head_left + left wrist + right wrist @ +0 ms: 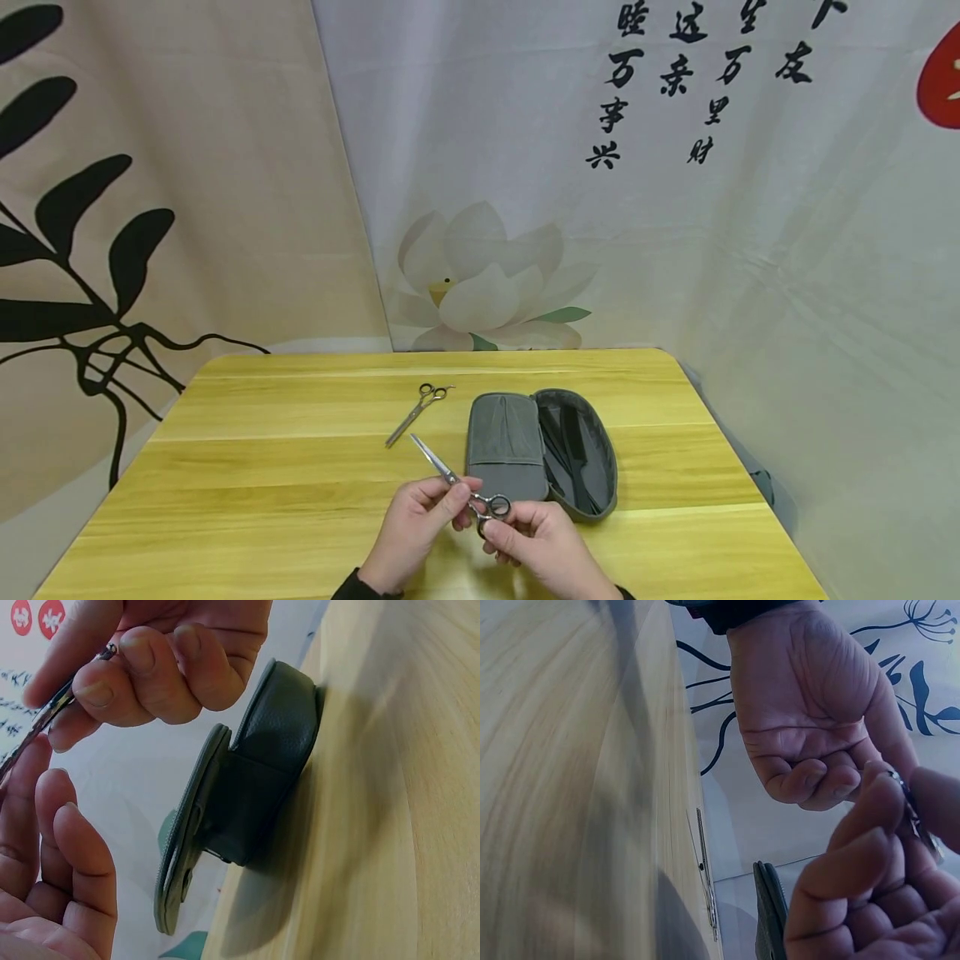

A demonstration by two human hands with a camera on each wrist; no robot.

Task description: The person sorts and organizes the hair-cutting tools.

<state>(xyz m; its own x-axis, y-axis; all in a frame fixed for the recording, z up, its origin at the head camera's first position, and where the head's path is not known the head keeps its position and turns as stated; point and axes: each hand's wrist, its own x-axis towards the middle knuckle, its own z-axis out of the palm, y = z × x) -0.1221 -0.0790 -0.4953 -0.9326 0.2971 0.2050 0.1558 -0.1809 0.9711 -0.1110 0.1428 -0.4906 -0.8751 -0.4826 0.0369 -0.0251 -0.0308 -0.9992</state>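
A pair of silver scissors (437, 460) is held above the table, blades together and pointing to the far left. My left hand (422, 518) pinches it between thumb and fingers near the pivot. At the finger rings, my right hand (546, 546) grips the handles; in the left wrist view its curled fingers (161, 686) partly hide them. Beyond the hands, a second pair of scissors (420, 412) lies on the table. Right of it, a grey zip case (506, 429) lies open, with a black comb (576, 450) and other dark tools in its right half.
The wooden table (247, 475) reaches back to a hanging cloth (495, 167) printed with a lotus and dark characters. Another cloth (247, 167) with black leaf shapes hangs at the left. The case's raised side wall (274, 727) shows in the left wrist view.
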